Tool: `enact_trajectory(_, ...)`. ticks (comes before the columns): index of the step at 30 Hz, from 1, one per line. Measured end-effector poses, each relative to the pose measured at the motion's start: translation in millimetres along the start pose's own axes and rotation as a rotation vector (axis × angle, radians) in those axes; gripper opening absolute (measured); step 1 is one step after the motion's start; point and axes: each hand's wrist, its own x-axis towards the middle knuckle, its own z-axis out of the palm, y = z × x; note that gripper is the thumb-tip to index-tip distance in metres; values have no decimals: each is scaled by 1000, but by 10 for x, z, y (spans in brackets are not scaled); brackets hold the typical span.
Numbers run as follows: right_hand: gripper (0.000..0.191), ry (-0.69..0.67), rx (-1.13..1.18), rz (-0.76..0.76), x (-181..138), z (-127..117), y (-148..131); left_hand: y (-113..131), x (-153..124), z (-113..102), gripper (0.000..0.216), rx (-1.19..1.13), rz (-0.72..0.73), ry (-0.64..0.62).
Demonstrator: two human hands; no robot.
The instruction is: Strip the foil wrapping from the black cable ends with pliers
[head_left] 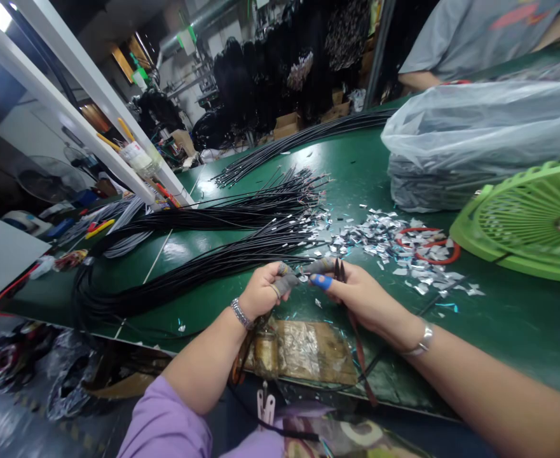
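Observation:
My left hand, with grey wraps on its fingers, is closed in a pinch on the end of a black cable. Meeting it at that end are the fingertips of my right hand, which has blue tape on the thumb. Dark, pointed jaws of what look like red-handled pliers stick up from my right hand, the handles running down below the palm. Just beyond both hands lies a bundle of black cables, some with white ends. The exact grip on the cable end is too small to make out.
Foil and wire scraps litter the green table around a red ring-shaped cord. At right are a green fan and a clear plastic bag. A taped board lies at the near edge. Someone sits across the table.

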Motion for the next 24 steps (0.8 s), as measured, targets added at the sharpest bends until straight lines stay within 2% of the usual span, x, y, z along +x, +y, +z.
enact_trajectory(7,34,23,-27,-64,-9,41,16,29,-9,2,54,5,-10,-22)
enact_trajectory(18,37,1,53,29,-1,94,59,22,-10,8,55,-40,-31,-99)
enact_trajectory(24,31,31,29,-76,2,67,59,1,-2,1,54,-80,-36,-80)
